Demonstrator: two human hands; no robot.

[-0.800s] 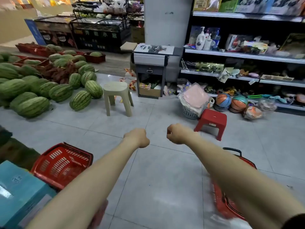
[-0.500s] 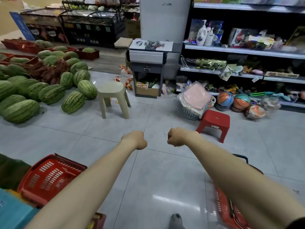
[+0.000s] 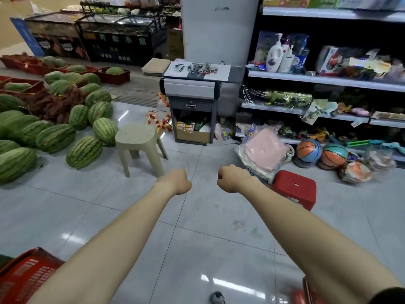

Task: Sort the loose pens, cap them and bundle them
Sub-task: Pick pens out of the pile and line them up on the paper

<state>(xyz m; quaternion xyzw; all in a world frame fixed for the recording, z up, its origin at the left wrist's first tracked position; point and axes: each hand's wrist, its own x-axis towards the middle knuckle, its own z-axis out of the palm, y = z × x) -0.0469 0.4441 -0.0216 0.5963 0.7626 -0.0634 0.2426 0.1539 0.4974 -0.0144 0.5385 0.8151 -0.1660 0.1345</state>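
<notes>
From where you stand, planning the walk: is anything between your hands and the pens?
Nothing visible. Bare floor runs from left hand and right hand to the stand bearing pens; beige stool sits left of that line, red stool right.

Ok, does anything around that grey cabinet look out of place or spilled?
Yes: red and yellow packets lie strewn on the floor just left of the grey cabinet, as if spilled. On its top, what look like loose pens lie scattered across a white sheet.
</notes>
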